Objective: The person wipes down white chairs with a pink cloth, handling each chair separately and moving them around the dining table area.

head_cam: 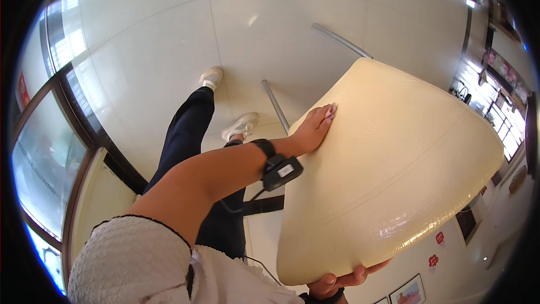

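A chair (392, 143) with smooth, glossy cream upholstery is tilted in front of me. I cannot tell whether the broad padded face is its seat or its back. Two grey metal legs (274, 105) stick out past its far left side. My left hand (314, 128) presses on the padding near the left edge, fingers together and slightly curled. A black strap with a small box (282, 172) is on that wrist. Low in the picture my right hand (350, 278) clasps the chair's near edge, its palm mostly hidden by the padding.
My feet in pale shoes (239, 126) stand on a glossy tiled floor (156, 59), left of the chair. Brown-framed glass doors (55, 160) rise on the left. On the right are a barred window (508, 122) and a wall with framed pictures (408, 291).
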The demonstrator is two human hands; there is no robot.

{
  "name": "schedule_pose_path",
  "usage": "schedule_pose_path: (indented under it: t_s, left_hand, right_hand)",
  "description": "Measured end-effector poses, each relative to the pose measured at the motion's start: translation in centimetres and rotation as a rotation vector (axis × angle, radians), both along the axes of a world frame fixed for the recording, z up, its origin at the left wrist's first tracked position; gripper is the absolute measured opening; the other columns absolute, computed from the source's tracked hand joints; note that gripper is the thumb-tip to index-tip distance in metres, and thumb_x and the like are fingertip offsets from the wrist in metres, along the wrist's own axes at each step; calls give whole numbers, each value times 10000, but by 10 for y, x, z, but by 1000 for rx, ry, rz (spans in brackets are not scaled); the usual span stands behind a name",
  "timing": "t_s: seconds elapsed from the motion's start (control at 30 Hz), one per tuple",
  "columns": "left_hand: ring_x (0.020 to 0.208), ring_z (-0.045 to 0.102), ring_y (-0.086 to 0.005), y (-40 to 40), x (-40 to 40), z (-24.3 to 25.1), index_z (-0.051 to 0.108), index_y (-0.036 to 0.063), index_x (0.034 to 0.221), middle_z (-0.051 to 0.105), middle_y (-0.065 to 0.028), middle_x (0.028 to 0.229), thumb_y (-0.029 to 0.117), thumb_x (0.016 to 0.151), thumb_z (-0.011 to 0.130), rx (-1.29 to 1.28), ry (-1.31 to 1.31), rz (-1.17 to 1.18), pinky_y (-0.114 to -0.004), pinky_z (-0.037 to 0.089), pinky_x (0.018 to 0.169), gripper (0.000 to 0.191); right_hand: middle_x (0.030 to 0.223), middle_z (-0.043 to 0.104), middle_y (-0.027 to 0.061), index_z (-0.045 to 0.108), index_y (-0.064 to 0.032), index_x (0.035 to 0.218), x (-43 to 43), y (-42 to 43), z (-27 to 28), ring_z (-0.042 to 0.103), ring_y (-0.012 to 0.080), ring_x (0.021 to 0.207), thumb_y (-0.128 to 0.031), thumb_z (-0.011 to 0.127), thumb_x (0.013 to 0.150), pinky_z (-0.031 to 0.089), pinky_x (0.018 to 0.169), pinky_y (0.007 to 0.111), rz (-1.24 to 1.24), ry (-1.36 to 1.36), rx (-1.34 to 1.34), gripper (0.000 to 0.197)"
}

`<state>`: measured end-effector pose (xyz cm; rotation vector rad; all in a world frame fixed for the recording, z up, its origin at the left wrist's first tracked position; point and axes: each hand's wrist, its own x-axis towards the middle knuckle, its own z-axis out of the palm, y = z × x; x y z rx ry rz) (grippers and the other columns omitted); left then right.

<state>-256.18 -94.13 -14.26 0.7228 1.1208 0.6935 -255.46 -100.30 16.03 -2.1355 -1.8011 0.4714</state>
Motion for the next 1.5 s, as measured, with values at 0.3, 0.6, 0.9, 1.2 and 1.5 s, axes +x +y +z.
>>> schedule_pose_path:
  t_s: [0.3,0.6,0.9,1.2,1.5]
  left_hand:
    - [1180,433,-287,143,41,42,424,41,1338,472,-138,1283,152,991,379,489,-292,136,-356,314,1038,367]
    - [912,562,-236,106,99,-137,556,20,1140,619,-151,987,278,995,386,45,-124,-7,-330,433,868,341]
    - [973,569,-190,-153,4,-93,530,5,1180,627,-92,1055,305,1014,343,-567,-14,-68,-337,464,803,390]
    - [770,506,-59,-14,-33,33,522,75,1279,584,24,925,86,972,441,-423,-282,99,-200,446,709,318]
    - [693,590,-174,20,-159,238,487,-67,1197,561,-188,1065,137,964,409,-40,-454,-259,-282,489,592,319]
  right_hand:
    - [1502,110,208,411,-183,1300,5,2,-7,145,430,1374,-439,425,917,221,1073,570,-64,-47,-12,461]
    - [1496,125,193,432,-199,1290,7,6,-13,164,448,1362,-413,460,905,238,1069,567,-120,-77,-72,442]
    - [1490,140,178,453,-215,1281,8,4,-15,182,466,1349,-387,495,893,254,1065,565,-103,4,-2,427]
    - [1484,155,163,474,-231,1271,11,-7,-12,200,485,1337,-361,530,880,271,1061,562,-80,244,171,416]
    - [1381,373,240,687,-86,1033,17,17,-44,459,393,1069,-207,674,717,377,894,452,49,387,370,339]
